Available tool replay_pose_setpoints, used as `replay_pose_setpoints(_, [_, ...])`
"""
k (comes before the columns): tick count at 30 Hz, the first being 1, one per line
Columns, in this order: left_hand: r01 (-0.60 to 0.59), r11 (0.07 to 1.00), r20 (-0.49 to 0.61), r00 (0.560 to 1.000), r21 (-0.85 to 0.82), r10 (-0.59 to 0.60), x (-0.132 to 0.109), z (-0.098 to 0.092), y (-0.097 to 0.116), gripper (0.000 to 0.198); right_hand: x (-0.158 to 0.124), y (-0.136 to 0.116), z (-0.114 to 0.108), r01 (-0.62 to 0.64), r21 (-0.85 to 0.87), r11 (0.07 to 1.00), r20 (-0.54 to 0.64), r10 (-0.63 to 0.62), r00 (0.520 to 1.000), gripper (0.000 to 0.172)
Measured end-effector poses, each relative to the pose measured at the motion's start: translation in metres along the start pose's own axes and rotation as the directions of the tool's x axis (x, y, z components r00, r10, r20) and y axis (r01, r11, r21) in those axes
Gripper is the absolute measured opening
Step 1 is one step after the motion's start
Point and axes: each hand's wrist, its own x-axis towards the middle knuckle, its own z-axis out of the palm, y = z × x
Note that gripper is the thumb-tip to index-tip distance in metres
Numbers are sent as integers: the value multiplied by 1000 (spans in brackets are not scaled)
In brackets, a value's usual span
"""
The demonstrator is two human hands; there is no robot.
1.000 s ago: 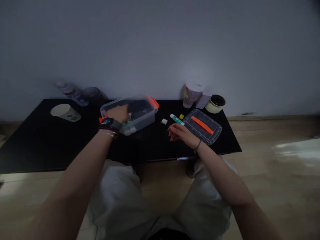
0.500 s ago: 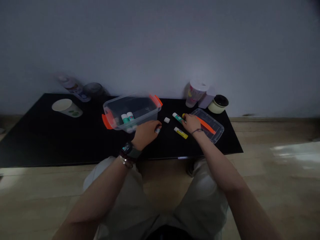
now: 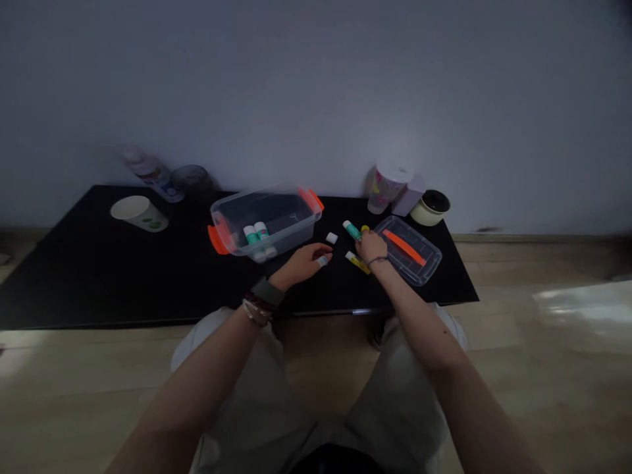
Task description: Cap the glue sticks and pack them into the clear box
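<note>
My right hand (image 3: pixel 371 247) has its fingers closed round the lower end of a green glue stick (image 3: pixel 352 230) with a white top. Just behind those fingers a small yellow round piece (image 3: pixel 365 228) shows. A yellow glue stick (image 3: pixel 359 263) lies on the near side, partly beside my right hand. My left hand (image 3: pixel 305 262) hovers over the table, fingers curved and apart from the thumb, which carries something pale like a wrap. Beyond its fingertips sits a loose white cap (image 3: pixel 332 238). Two green glue sticks (image 3: pixel 255 233) lean inside the clear plastic box (image 3: pixel 295 238).
The box's clear lid (image 3: pixel 423 271) with an orange handle lies right of my right hand. Behind stand a patterned plastic cup (image 3: pixel 384 191), a pale box (image 3: pixel 407 199) and a cream pot (image 3: pixel 429 209). At left are a paper cup (image 3: pixel 154 220), a bottle (image 3: pixel 157 179) and a dark jar (image 3: pixel 191 183).
My right hand has drawn slightly left onto the green glue stick, off the lid. My left hand has moved a little right, away from the box, and its fingers have straightened.
</note>
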Motion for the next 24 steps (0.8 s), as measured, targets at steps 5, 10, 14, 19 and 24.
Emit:
replay_pose_setpoints(5, [178,955,-32,981,-235,-191,10,10,-5,56,-3,-8,-8,-12,498,867,-3,15,1000,26])
replay_pose_setpoints(10, [189,842,-67,964,-505,-256,12,9,9,56,-24,-28,-5,-213,915,342,256,-84,963,26])
replay_pose_setpoints(14, [135,823,-53,979,-552,-196,8,2,15,56,-49,-39,-4,-302,923,237,362,-273,891,26])
replay_pose_setpoints(19, [76,903,-97,987,-423,-129,1,-5,20,51,-38,-29,-14,-160,893,420,377,-507,775,25])
replay_pose_setpoints(24, [32,903,-137,985,-428,-100,-5,-8,24,49,2,-12,-15,95,605,790,135,-219,966,22])
